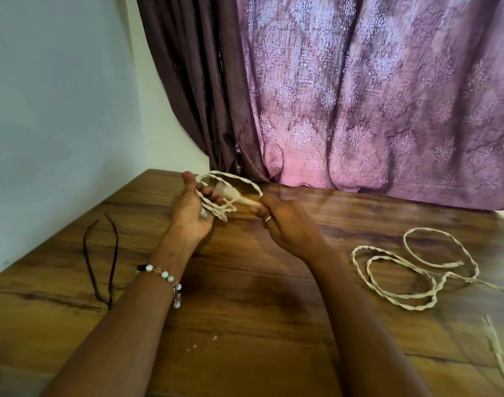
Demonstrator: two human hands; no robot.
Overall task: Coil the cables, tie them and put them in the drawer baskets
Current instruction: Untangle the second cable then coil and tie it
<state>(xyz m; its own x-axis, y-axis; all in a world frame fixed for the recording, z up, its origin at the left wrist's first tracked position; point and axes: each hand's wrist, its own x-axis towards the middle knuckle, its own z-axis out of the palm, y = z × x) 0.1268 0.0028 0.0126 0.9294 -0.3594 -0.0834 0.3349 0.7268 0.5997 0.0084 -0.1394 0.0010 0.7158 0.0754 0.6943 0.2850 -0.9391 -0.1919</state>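
A cream twisted cable [230, 179] is looped into a small coil above the wooden table [245, 296]. My left hand [192, 210] holds the coil's loops, with its fingers curled round them. My right hand [285, 224] pinches the cable's white end piece at the coil's right side. A second cream twisted cable [411, 270] lies loose in wide loops on the table to the right. No drawer basket is in view.
Two thin dark ties [101, 259] lie on the table at the left. Another whitish cable end [495, 348] lies at the right edge. A purple curtain [359, 96] hangs behind the table, a white wall [58, 110] to the left.
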